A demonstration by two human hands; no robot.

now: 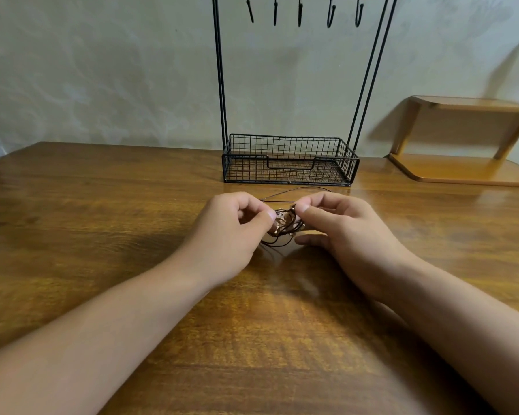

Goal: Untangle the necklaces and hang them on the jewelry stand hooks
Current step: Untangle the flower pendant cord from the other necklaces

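A tangle of dark-corded necklaces (283,224) with a coppery pendant lies on the wooden table (102,205), between my two hands. My left hand (234,232) pinches the bundle from the left with thumb and curled fingers. My right hand (339,226) pinches it from the right, thumb on top. One thin cord loops away toward the stand. The black wire jewelry stand (289,160) rises just behind, its basket base empty. Several hooks (330,13) hang from its top bar, all bare; the bar itself is cut off by the frame's top edge.
A small wooden two-tier shelf (462,139) stands at the back right against the pale wall. The table stretches wide on both sides and toward me.
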